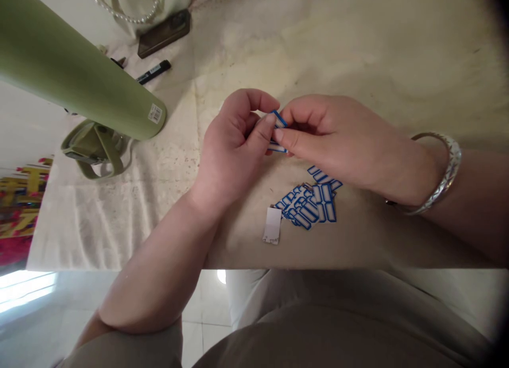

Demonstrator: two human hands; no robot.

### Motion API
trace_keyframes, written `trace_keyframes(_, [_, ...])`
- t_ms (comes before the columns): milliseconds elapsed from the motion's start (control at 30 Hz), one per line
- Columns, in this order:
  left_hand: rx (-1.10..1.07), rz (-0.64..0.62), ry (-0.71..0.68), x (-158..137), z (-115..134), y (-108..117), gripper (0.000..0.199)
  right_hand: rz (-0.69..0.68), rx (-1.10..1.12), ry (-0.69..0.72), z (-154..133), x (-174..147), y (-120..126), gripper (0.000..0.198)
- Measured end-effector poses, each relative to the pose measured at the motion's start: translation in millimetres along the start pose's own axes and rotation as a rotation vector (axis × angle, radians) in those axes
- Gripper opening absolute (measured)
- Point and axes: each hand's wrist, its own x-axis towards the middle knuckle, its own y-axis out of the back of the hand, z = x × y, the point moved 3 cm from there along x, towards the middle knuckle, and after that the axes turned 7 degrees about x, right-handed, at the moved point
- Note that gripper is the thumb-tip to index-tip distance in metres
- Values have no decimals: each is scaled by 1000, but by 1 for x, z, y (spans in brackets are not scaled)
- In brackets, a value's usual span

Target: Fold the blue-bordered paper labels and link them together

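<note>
Both hands meet above the table, pinching a small blue-and-white label sticker piece (pixel 280 119) between thumbs and fingers. My left hand (pixel 238 140) grips it from the left, its thumb lying on top. From the right, my right hand (pixel 334 140) holds the same piece, thumb tip close to the other thumb. The fingers cover much of it. Just below the hands lies a loose pile of similar blue-bordered labels (pixel 306 206). A small white paper slip (pixel 272 226) with faint marks along its lower end rests at the pile's left.
A tall green bottle (pixel 91 76) stands at the left, with a green looped lid (pixel 95 150) beside it. Behind are a black marker (pixel 154 72), a dark phone (pixel 165 34) and a light bag with a pearl strap (pixel 135 18). The cloth-covered table (pixel 151 241) ends near my body.
</note>
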Motion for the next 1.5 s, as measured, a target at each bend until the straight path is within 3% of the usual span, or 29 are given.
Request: trace_keyframes(1500, [138, -27, 4, -6, 5, 3, 9, -19, -64, -30, -1, -3, 0, 15])
